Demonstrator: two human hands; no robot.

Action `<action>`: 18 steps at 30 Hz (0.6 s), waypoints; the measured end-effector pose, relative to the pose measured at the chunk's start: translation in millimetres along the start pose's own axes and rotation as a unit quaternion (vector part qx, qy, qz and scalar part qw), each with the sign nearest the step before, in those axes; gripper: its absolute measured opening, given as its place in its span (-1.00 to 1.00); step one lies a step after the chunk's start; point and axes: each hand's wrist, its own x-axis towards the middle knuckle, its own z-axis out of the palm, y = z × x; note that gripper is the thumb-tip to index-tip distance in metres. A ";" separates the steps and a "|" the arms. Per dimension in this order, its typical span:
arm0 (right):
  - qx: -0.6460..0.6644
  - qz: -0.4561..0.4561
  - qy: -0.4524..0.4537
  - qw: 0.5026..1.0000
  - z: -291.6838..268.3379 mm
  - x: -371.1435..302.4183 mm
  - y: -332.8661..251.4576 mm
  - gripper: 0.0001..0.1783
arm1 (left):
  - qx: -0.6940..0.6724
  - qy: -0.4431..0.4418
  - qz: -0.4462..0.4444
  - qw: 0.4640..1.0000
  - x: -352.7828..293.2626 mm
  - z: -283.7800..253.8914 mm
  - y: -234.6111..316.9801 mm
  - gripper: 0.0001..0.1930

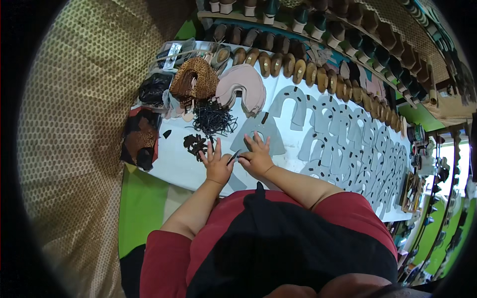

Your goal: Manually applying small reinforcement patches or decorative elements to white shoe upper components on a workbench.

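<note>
My left hand (217, 166) has its outer fingers spread and pinches a small dark strip (233, 157) near the thumb. Opposite it, my right hand (257, 159) meets the same strip between thumb and finger, its other fingers fanned out over a grey U-shaped shoe-upper piece (275, 134). That grey piece carries a short black tab (265, 118) at its top. Just beyond my left hand lies a small heap of black pieces (195, 143). Behind this heap is a tangle of thin black strips (213, 117). The fingertips at the strip are small and partly hidden.
Rows of grey upper pieces (328, 116) with black tabs cover the white table's right side. Stacked pink pieces (242, 82) and leopard-print pieces (194, 77) stand behind. Wooden shoe lasts (299, 72) line the far edge, below racks of shoes (318, 31). A patterned curtain (84, 124) hangs left.
</note>
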 end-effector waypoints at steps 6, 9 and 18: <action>-0.014 0.020 0.005 1.000 21.2 2.5 0.7 -0.90 | -0.012 0.002 0.009 1.000 2.0 -0.5 -0.3 -0.82; 0.012 0.054 -0.001 0.998 24.6 5.7 1.3 -0.93 | -0.017 0.001 0.010 1.000 1.6 0.7 -1.4 -0.81; 0.002 0.042 -0.089 0.995 12.3 21.5 4.5 -0.92 | -0.029 -0.007 0.011 0.999 -0.2 0.8 -3.5 -0.83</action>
